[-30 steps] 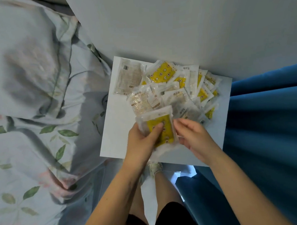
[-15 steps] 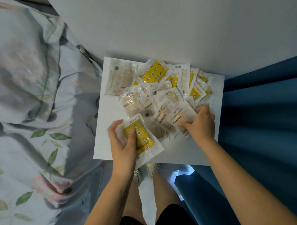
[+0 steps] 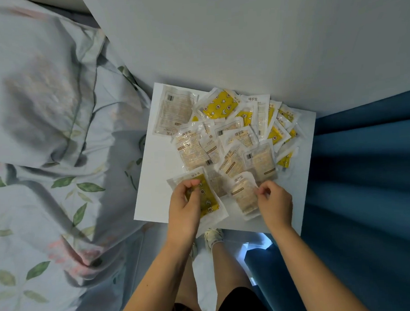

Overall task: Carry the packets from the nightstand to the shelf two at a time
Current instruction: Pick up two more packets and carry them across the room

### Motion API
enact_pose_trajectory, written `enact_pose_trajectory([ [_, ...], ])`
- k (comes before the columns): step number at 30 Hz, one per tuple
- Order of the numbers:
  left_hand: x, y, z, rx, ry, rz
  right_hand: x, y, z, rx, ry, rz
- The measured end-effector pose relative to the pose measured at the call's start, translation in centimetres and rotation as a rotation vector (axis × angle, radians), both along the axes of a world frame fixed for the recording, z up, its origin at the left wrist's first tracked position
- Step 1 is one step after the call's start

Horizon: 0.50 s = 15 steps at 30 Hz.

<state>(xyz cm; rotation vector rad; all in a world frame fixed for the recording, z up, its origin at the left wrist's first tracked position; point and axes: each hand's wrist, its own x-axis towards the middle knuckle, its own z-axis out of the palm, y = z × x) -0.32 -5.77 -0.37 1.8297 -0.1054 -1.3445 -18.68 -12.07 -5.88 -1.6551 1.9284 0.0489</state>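
Where each hand (image 3: 183,206) grips one, seemingly crinkled clear packets (image 3: 224,133), yellow or tan.

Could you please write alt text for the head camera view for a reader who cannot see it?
Seen from above, a person's left hand grips a yellow packet and the right hand pinches a beige packet at the near edge of a white nightstand heaped with similar packets. A leaf-print bed lies to the left, a blue curtain to the right.

Two hands (image 3: 184,208), one white nightstand (image 3: 153,178), and roughly twenty packets (image 3: 220,106); overlap hides the exact count.
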Motion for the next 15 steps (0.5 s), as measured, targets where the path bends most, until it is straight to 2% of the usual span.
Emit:
enact_pose_trajectory([
  [3,-0.1,0.2,0.3,-0.009,0.001,-0.021,0.6,-0.3,1.3,-0.031,-0.152,-0.043],
  [5,-0.2,0.3,0.3,-0.018,-0.019,-0.042,1.1,-0.7,2.3,0.028,-0.309,-0.09],
  [7,-0.2,0.3,0.6,-0.06,-0.017,-0.057,1.7,-1.3,3.6,0.153,-0.482,-0.149],
  [10,-0.2,0.0,1.3,-0.154,0.125,-0.08,3.1,-1.8,5.8,0.333,-0.729,-0.175],
  [13,-0.5,-0.1,1.6,-0.128,0.207,-0.065,4.9,-1.6,6.8,0.487,-0.817,-0.112],
  [15,-0.7,0.0,1.4,-0.108,0.172,-0.017,5.6,-1.7,6.8,0.614,-0.889,-0.15],
])
